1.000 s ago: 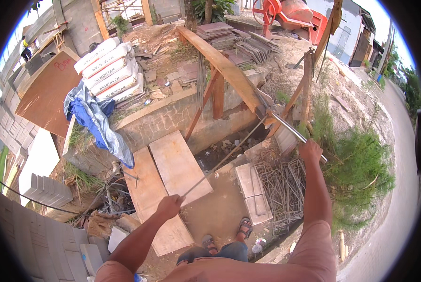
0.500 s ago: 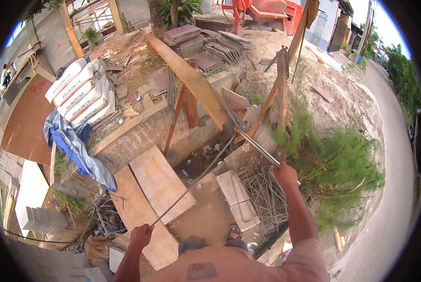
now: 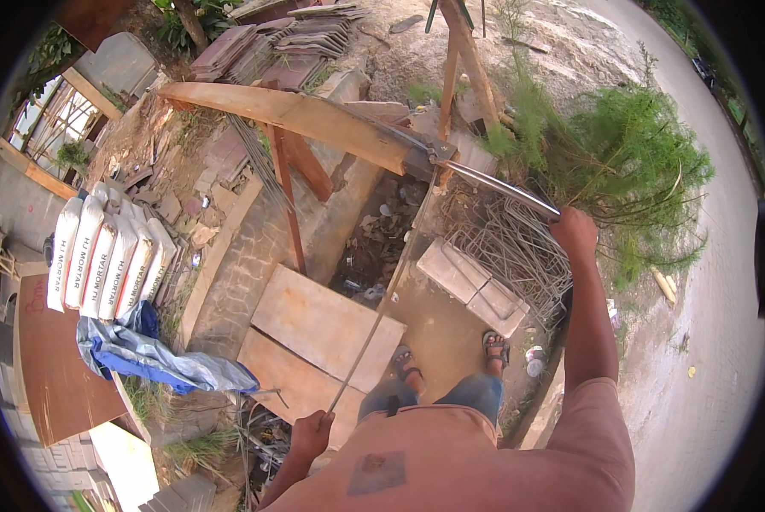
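The wooden beam (image 3: 297, 113) lies ahead, the green shrub (image 3: 634, 162) crowds my right side, and pale boards (image 3: 331, 320) and a heap of bent bars (image 3: 512, 260) lie below. From the metal joint (image 3: 440, 154) at the beam's end, the steel handle (image 3: 504, 186) slants down rightward into my right hand (image 3: 575, 232), wrapped round it and nearer that joint; the thin rod (image 3: 385, 297) runs from there back toward me, its near end gripped in my left hand (image 3: 312, 432).
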Demonstrator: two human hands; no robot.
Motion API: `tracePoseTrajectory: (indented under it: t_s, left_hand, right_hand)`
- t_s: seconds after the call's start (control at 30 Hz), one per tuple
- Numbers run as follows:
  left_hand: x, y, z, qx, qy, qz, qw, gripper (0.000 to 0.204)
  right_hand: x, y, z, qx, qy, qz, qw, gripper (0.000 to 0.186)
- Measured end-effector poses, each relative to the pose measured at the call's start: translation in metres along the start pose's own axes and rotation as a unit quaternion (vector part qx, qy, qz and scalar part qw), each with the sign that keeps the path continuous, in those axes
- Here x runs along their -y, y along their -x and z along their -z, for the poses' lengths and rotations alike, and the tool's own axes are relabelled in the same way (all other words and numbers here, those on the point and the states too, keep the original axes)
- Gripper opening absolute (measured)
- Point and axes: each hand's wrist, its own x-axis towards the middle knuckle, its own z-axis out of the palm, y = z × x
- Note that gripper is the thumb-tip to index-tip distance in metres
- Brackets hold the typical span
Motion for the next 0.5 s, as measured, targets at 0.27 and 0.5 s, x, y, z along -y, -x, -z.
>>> tracePoseTrajectory:
  t_s: [0.27,0.5]
  left_hand:
    - [0.135,-0.210,0.224,-0.210,-0.233,-0.030,0.949,0.033]
    - [0.120,-0.164,0.173,-0.069,-0.231,0.027,0.970,0.033]
  right_hand:
    - [0.133,0.156,0.020,0.055,-0.140,-0.108,0.983,0.035]
    - [0.111,0.140,0.029,0.108,-0.147,-0.104,0.978,0.035]
